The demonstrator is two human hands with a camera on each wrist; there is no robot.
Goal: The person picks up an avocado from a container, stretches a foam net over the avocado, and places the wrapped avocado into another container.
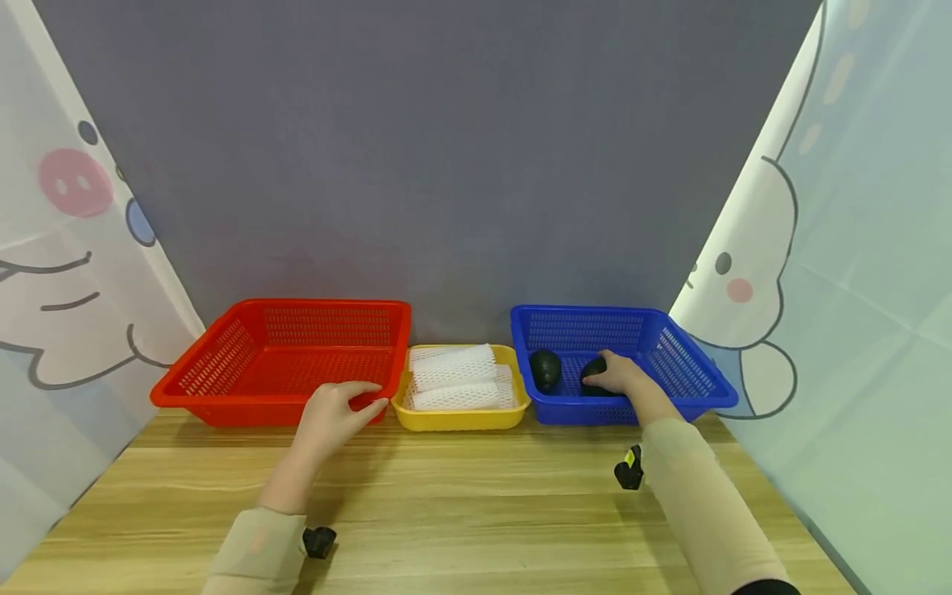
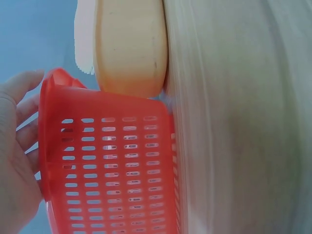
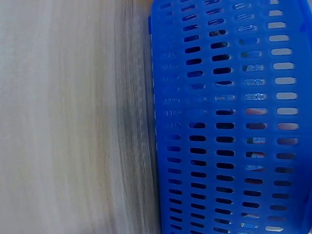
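Inside the blue basket point(image 1: 625, 411) at the right, my right hand point(image 1: 619, 376) grips a dark avocado point(image 1: 592, 382), reaching over the front rim. A second dark avocado point(image 1: 546, 370) lies to its left in the same basket. In the right wrist view the basket's slotted wall point(image 3: 234, 126) hides most of that hand. My left hand point(image 1: 335, 420) hovers at the front right corner of the red basket point(image 1: 275, 405), thumb and fingers apart with nothing between them. The left wrist view has this hand point(image 2: 17, 141) beside the red rim.
Between the two larger baskets stands a yellow basket point(image 1: 461, 421) with several white foam net sleeves point(image 1: 455, 372) in it. All three stand on a wooden table point(image 1: 476, 512) against a grey backdrop point(image 1: 461, 165). Patterned curtains point(image 1: 878, 289) close off the sides.
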